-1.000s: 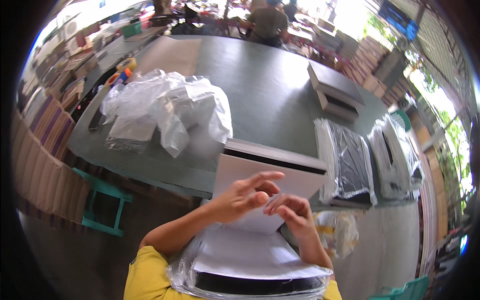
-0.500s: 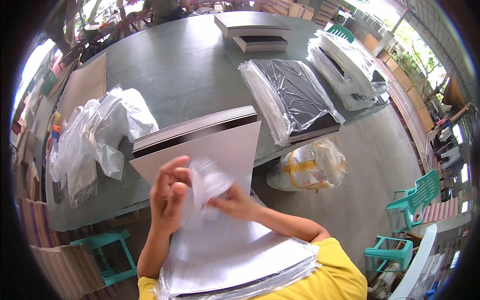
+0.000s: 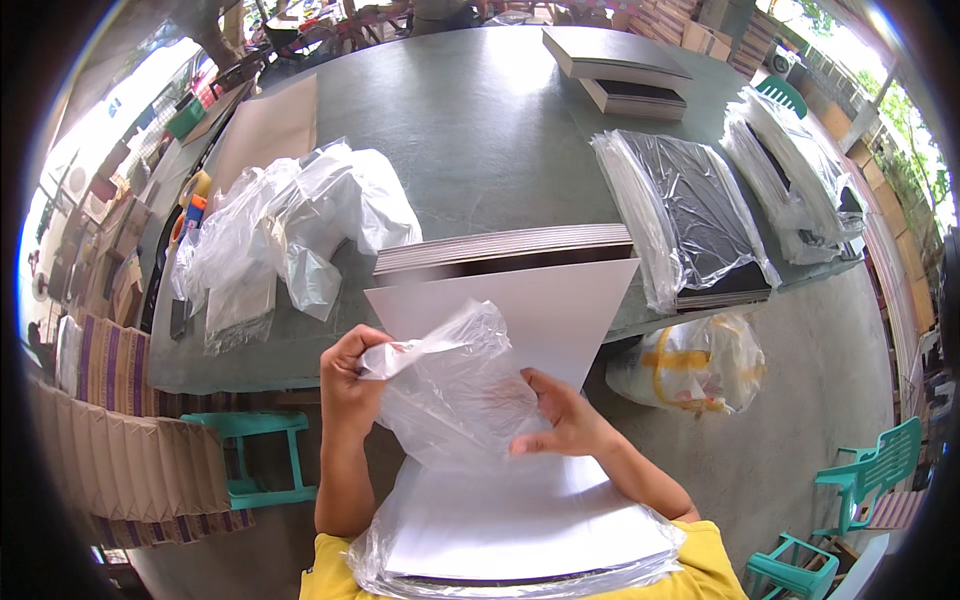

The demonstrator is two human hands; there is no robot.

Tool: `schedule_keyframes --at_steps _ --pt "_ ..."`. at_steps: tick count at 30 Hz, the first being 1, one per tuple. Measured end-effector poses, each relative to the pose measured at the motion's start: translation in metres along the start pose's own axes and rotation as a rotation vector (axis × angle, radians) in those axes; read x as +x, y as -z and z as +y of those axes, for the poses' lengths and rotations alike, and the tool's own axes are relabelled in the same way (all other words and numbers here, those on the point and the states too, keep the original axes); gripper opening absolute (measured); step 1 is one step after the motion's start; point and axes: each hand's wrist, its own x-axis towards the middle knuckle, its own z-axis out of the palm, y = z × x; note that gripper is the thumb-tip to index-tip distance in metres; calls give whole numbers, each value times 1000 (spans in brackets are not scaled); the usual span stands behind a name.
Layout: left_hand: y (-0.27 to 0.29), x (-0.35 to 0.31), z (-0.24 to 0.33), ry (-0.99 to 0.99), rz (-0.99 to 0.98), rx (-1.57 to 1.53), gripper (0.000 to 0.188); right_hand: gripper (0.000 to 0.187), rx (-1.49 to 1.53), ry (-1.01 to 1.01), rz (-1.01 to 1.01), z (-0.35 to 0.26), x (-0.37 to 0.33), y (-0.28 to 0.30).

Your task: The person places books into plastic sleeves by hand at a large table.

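My left hand [image 3: 352,375] is closed on the upper left edge of a clear plastic bag [image 3: 455,385]. The bag hangs crumpled between my two hands. At its other side my right hand [image 3: 572,415] has thumb and forefinger spread apart; whether they touch the film I cannot tell. Below lies a stack of white sheets [image 3: 510,530] in plastic wrap, against my yellow shirt. Just beyond the bag, a white board [image 3: 560,310] leans at the table's near edge, in front of a thick stack of boards [image 3: 510,245].
The grey-green table [image 3: 450,130] bears a heap of clear bags [image 3: 350,195] on the left. Plastic-wrapped dark boards [image 3: 690,200] lie on the right, more boards [image 3: 620,60] at the back. A taped plastic bundle [image 3: 690,365] and green stools [image 3: 255,430] stand beside it.
The bag, bunched and blurred between my hands before, is now spread wider. My left hand has closed on its edge and my right hand has moved away from it. The whole view has shifted.
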Motion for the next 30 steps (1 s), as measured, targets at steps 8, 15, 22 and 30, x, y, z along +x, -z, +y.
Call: schedule_keyframes --at_steps 8,15,22,30 --pt "6 5 -4 -99 53 95 23 9 378 -265 1 -15 3 4" --pt "18 -13 21 -304 87 76 22 14 531 -264 -35 -9 5 9" --pt "-20 -21 18 -171 -594 320 23 15 561 -238 -72 -8 4 3" --pt "2 -9 -19 -191 -187 514 15 17 1038 -240 -109 1 9 6"
